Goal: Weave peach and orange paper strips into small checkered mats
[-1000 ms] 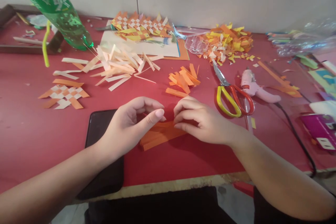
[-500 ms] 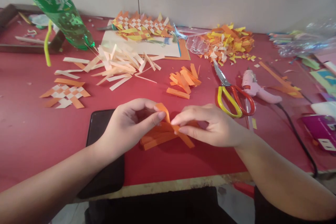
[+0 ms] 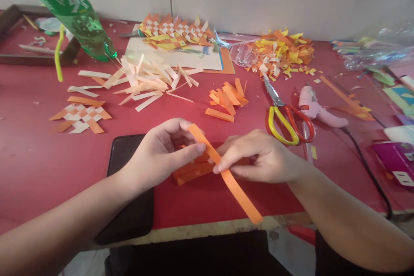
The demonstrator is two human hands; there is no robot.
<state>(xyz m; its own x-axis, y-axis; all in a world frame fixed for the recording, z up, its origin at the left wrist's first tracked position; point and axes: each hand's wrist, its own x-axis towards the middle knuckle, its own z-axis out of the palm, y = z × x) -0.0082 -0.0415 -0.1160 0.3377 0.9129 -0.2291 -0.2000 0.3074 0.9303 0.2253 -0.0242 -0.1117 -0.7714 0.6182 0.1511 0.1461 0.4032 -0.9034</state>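
Note:
An orange paper strip (image 3: 241, 196) slants across the front of the table, pinched by both hands. My left hand (image 3: 173, 148) grips its upper end between thumb and fingers. Lower down, my right hand (image 3: 255, 157) pinches the strip near its middle, and the free end hangs toward the table's front edge. Beneath the hands lie more orange strips (image 3: 194, 172), partly hidden by them. Just beyond, a small heap of folded orange strips (image 3: 226, 98) rests on the red table. A woven orange and white paper piece (image 3: 82, 114) lies at the left.
Scissors (image 3: 284, 116) and a pink glue gun (image 3: 318, 110) with a black cord lie right of my hands. A black phone (image 3: 129, 207) sits under my left forearm. Pale paper strips (image 3: 145, 77), a green bottle (image 3: 80, 21) and paper scraps (image 3: 281, 51) are farther back.
The orange strip was bent and foreshortened between my fingers; now it is stretched out straight, its free end reaching farther toward me. My right fingers have shifted slightly down along it.

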